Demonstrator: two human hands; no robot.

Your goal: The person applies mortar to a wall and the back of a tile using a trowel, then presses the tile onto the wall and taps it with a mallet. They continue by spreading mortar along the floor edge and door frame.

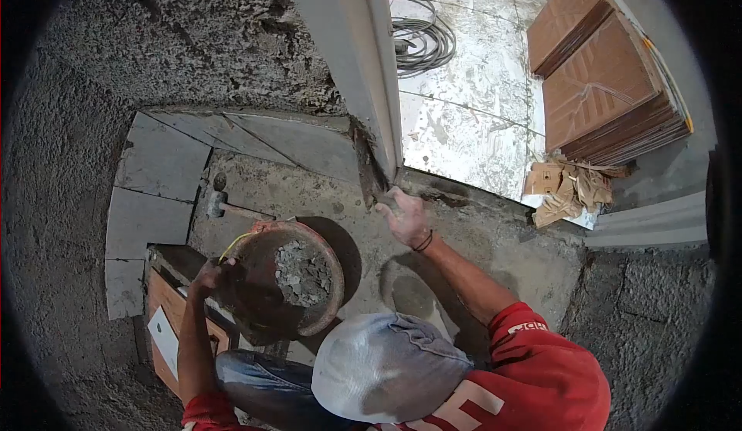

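My left hand [207, 278] is closed on the left rim of a round, mortar-stained basin [321, 238]. A heap of grey, crumbly mortar [301, 273] lies inside it, and a yellow cord [236, 244] runs along the rim near my fingers. My right hand [408, 218] reaches to the foot of the door jamb [379, 122], its fingers curled near a narrow upright edge of tile. Whatever sits between those fingers is too small to make out. Beyond the basin a hammer [218, 203] rests on the rough floor, its handle pointing toward the rim.
Grey tiles [158, 157] line the wall base at left and back. Stacked tile boxes [603, 83], crumpled cardboard [576, 191] and a coiled cable [425, 45] lie past the doorway. A brown box [166, 292] stands at left. A grey cap [379, 369] covers the lower middle.
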